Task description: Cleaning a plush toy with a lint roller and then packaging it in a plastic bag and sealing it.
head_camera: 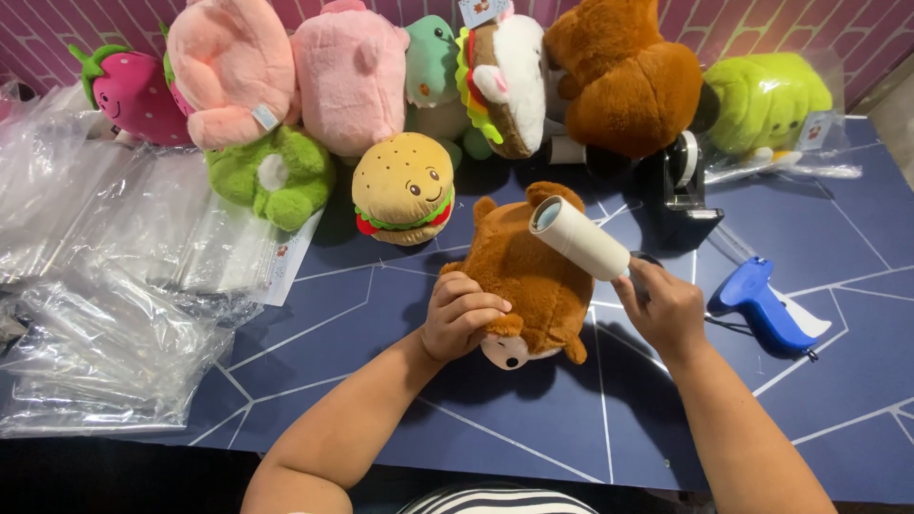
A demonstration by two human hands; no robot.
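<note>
On the dark blue table (533,419), near its middle, a brown plush toy (533,276) lies flat with its pale face pointing toward the near edge. The person's left hand (462,314) presses down on the toy's head, fingers curled together over the fur. The right hand (666,309) is closed around the handle of a lint roller (581,236), whose white roll rests tilted against the toy's back, its open end facing up and to the left.

Just right of that hand a blue tagging gun (757,303) lies on the table, and farther back a black tape dispenser (684,186) stands upright. Along the far edge sits a row of plush toys: a strawberry (133,95), a pale pink one (238,67), a pink one (350,81), a green one (271,176) in front, a burger (405,190), a teal one (433,67), a brown-and-white one (509,81), a large orange-brown one (624,76), and a lime green one (766,100) inside a clear bag. Heaps of clear plastic bags (105,286) cover the left side of the table.
</note>
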